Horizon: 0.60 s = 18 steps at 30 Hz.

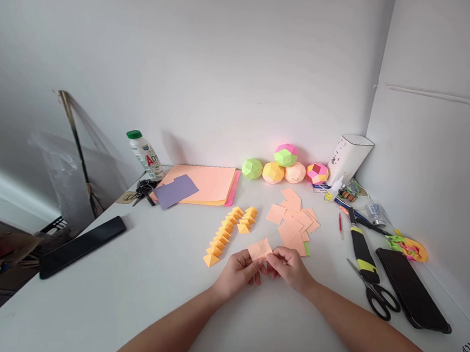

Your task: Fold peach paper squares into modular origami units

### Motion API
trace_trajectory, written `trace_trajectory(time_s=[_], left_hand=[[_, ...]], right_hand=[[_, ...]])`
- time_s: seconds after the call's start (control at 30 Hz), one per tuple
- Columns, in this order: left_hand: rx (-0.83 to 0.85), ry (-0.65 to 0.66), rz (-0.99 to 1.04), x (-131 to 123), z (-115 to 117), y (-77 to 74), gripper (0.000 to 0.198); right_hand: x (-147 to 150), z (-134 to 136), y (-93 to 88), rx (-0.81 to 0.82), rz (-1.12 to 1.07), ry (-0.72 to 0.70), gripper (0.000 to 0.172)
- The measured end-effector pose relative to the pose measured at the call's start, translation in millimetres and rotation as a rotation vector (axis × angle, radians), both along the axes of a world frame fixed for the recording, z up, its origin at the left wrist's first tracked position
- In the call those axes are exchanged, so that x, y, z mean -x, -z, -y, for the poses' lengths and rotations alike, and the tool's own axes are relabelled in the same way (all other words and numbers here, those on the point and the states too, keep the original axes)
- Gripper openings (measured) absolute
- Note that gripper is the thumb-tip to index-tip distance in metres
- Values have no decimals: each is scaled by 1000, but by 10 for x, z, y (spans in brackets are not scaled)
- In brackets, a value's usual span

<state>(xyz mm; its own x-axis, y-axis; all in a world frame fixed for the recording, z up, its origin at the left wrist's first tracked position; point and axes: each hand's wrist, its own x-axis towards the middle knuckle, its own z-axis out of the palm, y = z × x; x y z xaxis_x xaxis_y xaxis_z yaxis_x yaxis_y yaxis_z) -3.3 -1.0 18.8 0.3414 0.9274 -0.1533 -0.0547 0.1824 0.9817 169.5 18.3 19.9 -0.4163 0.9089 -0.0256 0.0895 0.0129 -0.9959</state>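
Observation:
A small peach-coloured piece of paper (259, 249) is pinched between both hands above the front middle of the table. My left hand (242, 270) grips its lower left part, with the thumb on the near face. On the lower right corner, my right hand (289, 266) closes thumb and fingers. Just behind the right hand lies a loose pile of peach paper pieces (291, 228), with a bit of green showing under it. To the left stand two rows of folded orange paper units, a long row (222, 235) and a short row (246, 221).
Several faceted paper balls (273, 173) line the wall. Coloured sheets (206, 181) and a white bottle (146, 156) stand back left. At right lie scissors (376, 292), a utility knife (363, 252) and a phone (412, 289). A black device (81, 247) lies far left.

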Motion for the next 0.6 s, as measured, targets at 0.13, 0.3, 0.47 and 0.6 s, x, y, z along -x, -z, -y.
trace_trajectory(time_s=[0.13, 0.3, 0.47, 0.6], left_hand=[[0, 16, -11, 3, 2, 5, 39], [7, 18, -37, 4, -9, -8, 39], [29, 14, -68, 4, -8, -10, 38], [33, 6, -82, -4, 11, -9, 36]], right_hand=[[1, 6, -7, 1, -14, 3, 34], [-9, 6, 1, -2, -9, -2, 34], [-28, -6, 33, -16, 1, -7, 32], [-29, -12, 59, -20, 7, -12, 32]])
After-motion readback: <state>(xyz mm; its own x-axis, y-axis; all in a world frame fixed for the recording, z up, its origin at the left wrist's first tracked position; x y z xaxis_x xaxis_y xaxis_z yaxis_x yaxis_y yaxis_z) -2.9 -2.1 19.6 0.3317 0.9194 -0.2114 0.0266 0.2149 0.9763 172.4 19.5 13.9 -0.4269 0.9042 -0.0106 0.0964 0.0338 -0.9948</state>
